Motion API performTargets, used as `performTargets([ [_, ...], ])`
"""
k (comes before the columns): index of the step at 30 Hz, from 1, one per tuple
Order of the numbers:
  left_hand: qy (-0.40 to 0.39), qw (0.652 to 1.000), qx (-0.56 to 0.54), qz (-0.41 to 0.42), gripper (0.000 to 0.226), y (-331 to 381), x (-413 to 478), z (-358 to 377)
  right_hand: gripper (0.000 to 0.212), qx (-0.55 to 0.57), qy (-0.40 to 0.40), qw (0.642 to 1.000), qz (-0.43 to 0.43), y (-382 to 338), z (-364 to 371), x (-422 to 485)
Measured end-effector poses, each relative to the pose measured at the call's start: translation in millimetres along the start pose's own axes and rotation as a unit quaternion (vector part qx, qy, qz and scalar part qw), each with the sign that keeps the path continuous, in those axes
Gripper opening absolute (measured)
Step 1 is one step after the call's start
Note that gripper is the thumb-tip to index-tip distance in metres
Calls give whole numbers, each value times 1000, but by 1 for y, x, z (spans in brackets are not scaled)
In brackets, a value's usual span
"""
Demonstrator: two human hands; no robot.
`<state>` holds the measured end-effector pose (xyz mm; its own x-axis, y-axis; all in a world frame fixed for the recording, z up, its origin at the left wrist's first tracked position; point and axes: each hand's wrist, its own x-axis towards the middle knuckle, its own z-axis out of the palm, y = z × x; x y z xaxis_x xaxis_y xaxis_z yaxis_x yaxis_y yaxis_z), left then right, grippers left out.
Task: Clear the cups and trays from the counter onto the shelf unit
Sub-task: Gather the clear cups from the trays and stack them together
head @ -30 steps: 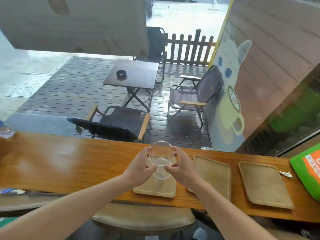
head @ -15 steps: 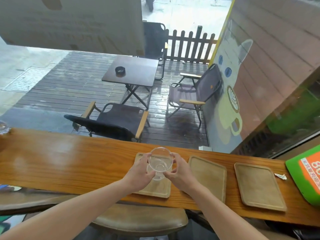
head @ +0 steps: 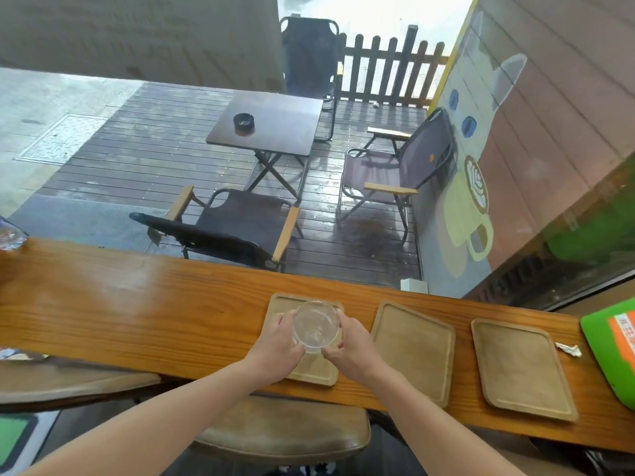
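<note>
Now both hands, left hand [head: 276, 348] and right hand [head: 350, 348], around clear cup [head: 315, 326]

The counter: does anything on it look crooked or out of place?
The middle tray lies turned at an angle, not square with the counter edge like the left tray. A crumpled scrap lies beside the right tray. Nothing looks spilled.
</note>
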<state>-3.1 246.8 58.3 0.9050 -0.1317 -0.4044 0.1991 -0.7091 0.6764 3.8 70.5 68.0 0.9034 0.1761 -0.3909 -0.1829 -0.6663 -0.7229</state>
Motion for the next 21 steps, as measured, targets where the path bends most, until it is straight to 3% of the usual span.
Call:
performTargets([
  [3, -14, 999, -5, -34, 74, -8, 5, 8, 76, -5, -23, 999, 28, 3, 8, 4],
  [6, -28, 997, -10, -66, 80, -17, 8, 16, 87, -7, -38, 998, 53, 7, 16, 7],
  [12, -46, 995, -24, -84, 75, -32, 12, 26, 69, -1, -54, 996, 67, 20, 30, 12],
  [18, -20, 997, -46, -55, 65, -38, 17, 29, 78, 6, -54, 997, 59, 22, 38, 18],
  [21, -30, 998, -35, -35, 69, -43, 18, 25, 92, 12, -50, 995, 80, 25, 39, 18],
])
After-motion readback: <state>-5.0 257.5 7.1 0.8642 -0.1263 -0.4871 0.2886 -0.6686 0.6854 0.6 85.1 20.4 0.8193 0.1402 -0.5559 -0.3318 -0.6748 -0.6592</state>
